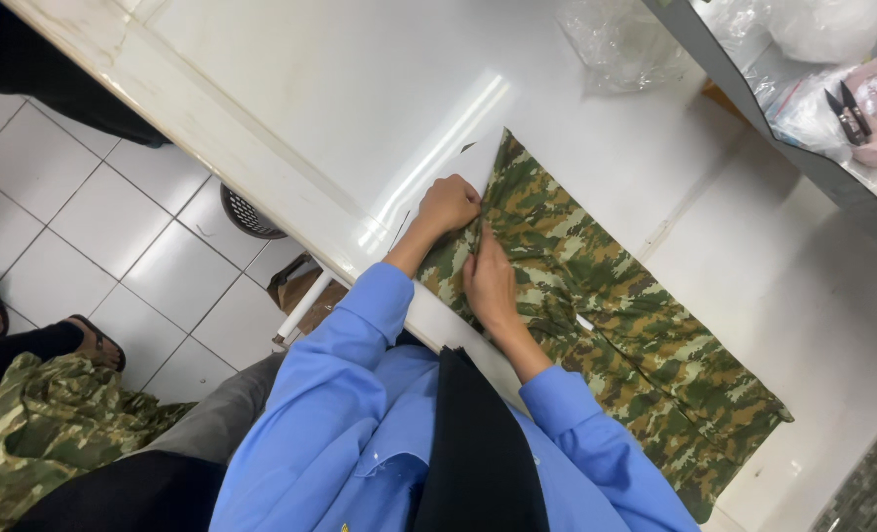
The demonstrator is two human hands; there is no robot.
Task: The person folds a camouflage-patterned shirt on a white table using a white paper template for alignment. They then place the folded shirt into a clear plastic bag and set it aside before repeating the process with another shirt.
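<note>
A camouflage garment (606,325) in green, brown and tan lies spread on a white table (359,89). My left hand (448,204) is closed in a fist on the garment's edge near its pointed corner. Just below it, my right hand (489,281) pinches a fold of the same fabric, fingers pointing toward the left hand. The two hands are almost touching. Both arms are in blue sleeves.
Clear plastic bags (620,39) lie at the table's far side. A shelf (803,158) at the top right holds black snips (849,110) and bagged items. On the tiled floor are a dark basket (246,212), a camouflage fabric pile (44,424) and another person's sandalled feet (89,340).
</note>
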